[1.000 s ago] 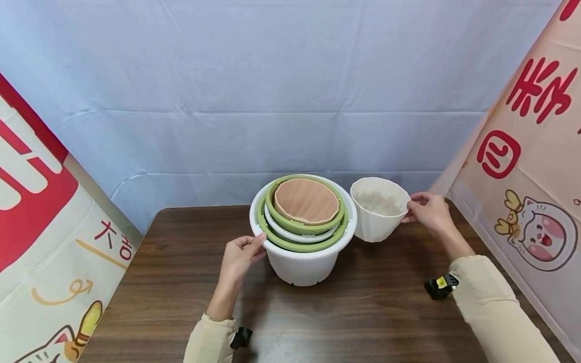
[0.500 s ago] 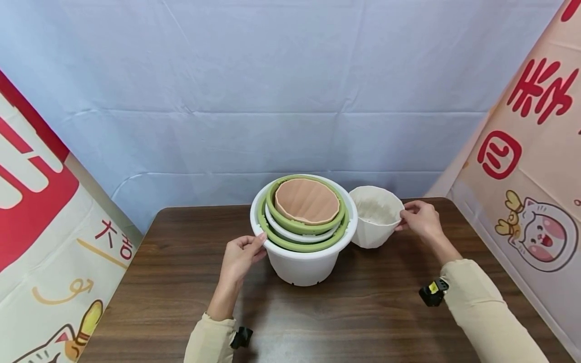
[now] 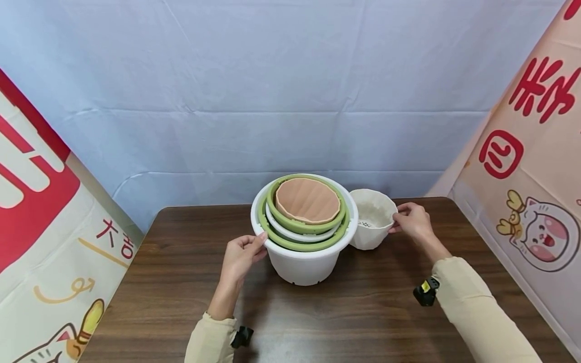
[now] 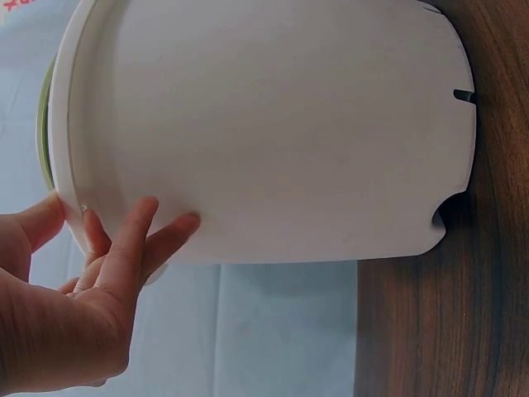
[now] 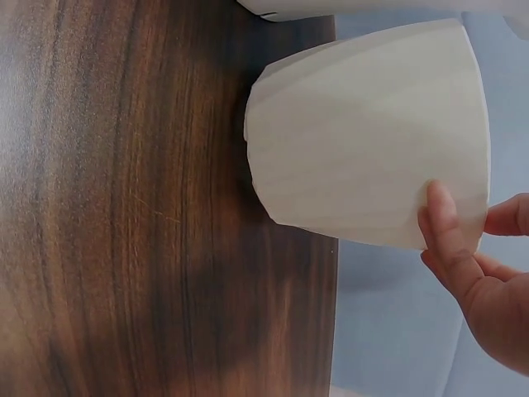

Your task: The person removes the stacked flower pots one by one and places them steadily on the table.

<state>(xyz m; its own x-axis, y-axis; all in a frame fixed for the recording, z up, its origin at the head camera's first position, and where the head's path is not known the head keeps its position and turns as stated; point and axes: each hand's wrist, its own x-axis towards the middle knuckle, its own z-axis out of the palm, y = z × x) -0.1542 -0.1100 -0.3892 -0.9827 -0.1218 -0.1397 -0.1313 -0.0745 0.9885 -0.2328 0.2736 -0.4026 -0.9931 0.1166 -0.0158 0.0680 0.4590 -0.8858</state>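
Observation:
A large white flowerpot [image 3: 303, 269] stands upright on the table, with several pots nested in it. Green rims [image 3: 304, 247] and a white rim show inside, and a terracotta-coloured fluted pot [image 3: 307, 200] sits innermost. My left hand [image 3: 241, 257] pinches the big pot's rim at its left, thumb over the edge and fingers against the outer wall [image 4: 273, 132]. On the right, a smaller off-white faceted pot [image 3: 369, 237] is pinched at its right rim by my right hand [image 3: 414, 222]. Drain holes show in its floor. Its left side is partly hidden behind the large pot.
The brown wooden table [image 3: 181, 282] extends around the pots, its back edge close behind them. A pale blue cloth [image 3: 227, 101] hangs at the back. Printed banners stand at the left [image 3: 36, 252] and right [image 3: 535, 166].
My right hand has brought the off-white pot leftward and down, closer to the large pot. The left hand and the nested pots have stayed in place.

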